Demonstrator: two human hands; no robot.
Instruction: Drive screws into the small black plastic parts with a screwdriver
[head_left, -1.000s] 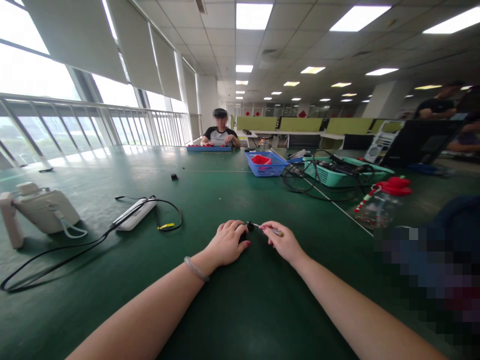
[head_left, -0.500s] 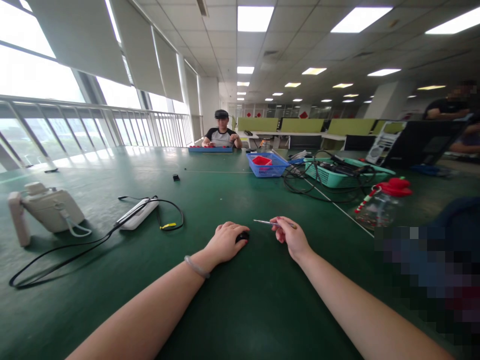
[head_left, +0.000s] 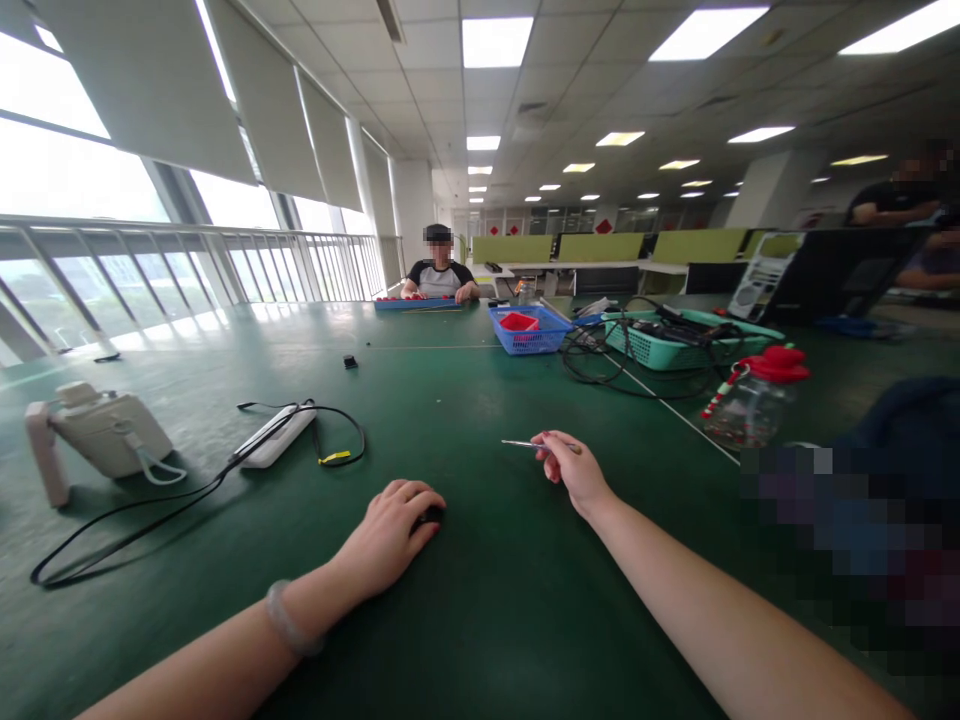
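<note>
My left hand (head_left: 386, 540), a grey bangle at its wrist, curls over a small black object (head_left: 432, 514) low on the green table. Most of that object is hidden under the fingers, so its kind does not show. To the right, my right hand (head_left: 576, 476) is closed in a pinch around a slim silver tool (head_left: 517, 443). Its thin tip points left, and a brownish end shows behind the fingers. The tool's exact kind is too small to make out. A gap of bare green table (head_left: 480, 560) lies between my hands.
On the left are a beige flask (head_left: 120, 435) and a white power bank (head_left: 279, 438) with a black cord. A blue basket (head_left: 529, 340), a teal basket (head_left: 652, 350) with cables, and a red-lidded bottle (head_left: 757, 400) stand right. Across the table sits a person (head_left: 440, 275).
My left hand has drawn back to the left and nearer to me with the black object under its fingers. My right hand stays nearly in place with the silver tool.
</note>
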